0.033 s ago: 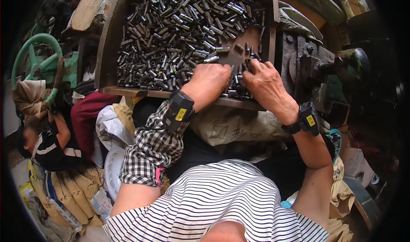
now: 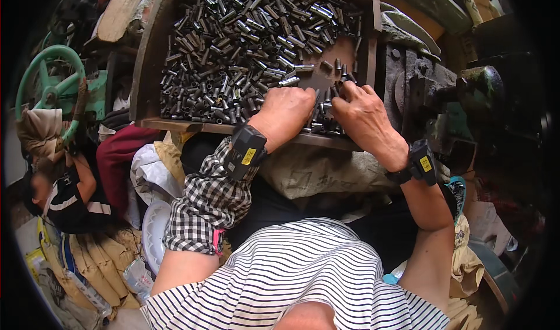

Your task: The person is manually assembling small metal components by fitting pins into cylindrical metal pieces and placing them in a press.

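A shallow wooden tray [image 2: 143, 67] is heaped with short metal tubes [image 2: 233, 44], some dark, some shiny. Over its near edge, right of the middle, my left hand [image 2: 286, 109] is closed with its fingers curled down; what they hold, if anything, is hidden. Just to the right, my right hand [image 2: 363, 113] is closed too, thumb and forefinger bent together at a dark metal tube [image 2: 335, 91]. Between both hands lies a small group of loose tubes [image 2: 321, 119]. A few more tubes stand or lie just beyond my right fingertips.
Dark, greasy machinery [image 2: 426, 91] stands right of the tray. At the left are a green handwheel [image 2: 49, 91] and another person [image 2: 70, 184] beside it. A pale sack [image 2: 326, 172] hangs below the tray's near edge. Brown sacks [image 2: 99, 260] lie at the lower left.
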`<state>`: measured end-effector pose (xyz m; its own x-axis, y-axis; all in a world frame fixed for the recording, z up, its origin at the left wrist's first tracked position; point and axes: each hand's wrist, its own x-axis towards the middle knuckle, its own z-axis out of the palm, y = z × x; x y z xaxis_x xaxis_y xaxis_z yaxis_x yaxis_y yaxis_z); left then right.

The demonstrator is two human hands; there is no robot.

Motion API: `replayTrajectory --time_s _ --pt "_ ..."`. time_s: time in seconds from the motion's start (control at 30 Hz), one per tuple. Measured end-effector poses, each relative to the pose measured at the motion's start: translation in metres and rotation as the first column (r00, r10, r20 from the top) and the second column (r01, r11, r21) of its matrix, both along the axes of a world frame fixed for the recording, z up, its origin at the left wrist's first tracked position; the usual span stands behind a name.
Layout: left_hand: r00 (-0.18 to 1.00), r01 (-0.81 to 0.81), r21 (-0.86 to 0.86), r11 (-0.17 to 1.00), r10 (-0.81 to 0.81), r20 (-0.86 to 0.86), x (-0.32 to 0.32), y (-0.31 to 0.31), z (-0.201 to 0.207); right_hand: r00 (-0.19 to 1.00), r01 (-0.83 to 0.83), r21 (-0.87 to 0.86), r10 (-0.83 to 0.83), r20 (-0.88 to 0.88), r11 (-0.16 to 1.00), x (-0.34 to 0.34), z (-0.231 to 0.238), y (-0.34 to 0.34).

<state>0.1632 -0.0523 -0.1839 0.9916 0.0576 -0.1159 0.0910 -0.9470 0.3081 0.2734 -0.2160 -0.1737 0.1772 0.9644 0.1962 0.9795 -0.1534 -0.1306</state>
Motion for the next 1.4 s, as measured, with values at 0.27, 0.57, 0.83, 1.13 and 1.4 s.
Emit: replayTrajectory --time_s 0.27,0.57,0.83,1.13,1.4 --pt "0.995 -0.006 -0.154 0.988 0.021 0.097 0.001 0.003 0.005 0.772 0.351 0.195 -0.164 -0.615 0.916 -0.015 0.013 -0.016" --pt "0.956 -0.263 -0.956 0.126 0.167 -0.241 0.010 0.000 0.021 -0.145 0.451 -0.050 0.018 -0.989 0.891 -0.014 0.013 -0.019" --pt "0.957 -0.278 -0.958 0.070 0.112 -0.269 0.009 -0.001 0.025 -0.116 0.429 -0.026 0.026 -0.993 0.903 -0.019 0.011 -0.016" --pt "0.935 -0.327 -0.944 0.052 0.166 -0.314 0.007 -0.001 0.023 0.101 0.495 -0.007 -0.066 -0.993 0.869 -0.021 0.013 -0.019" --pt "0.919 -0.295 -0.956 0.010 0.277 -0.281 0.005 0.004 0.020 0.126 0.566 -0.008 -0.097 -0.987 0.824 -0.006 0.023 -0.023"
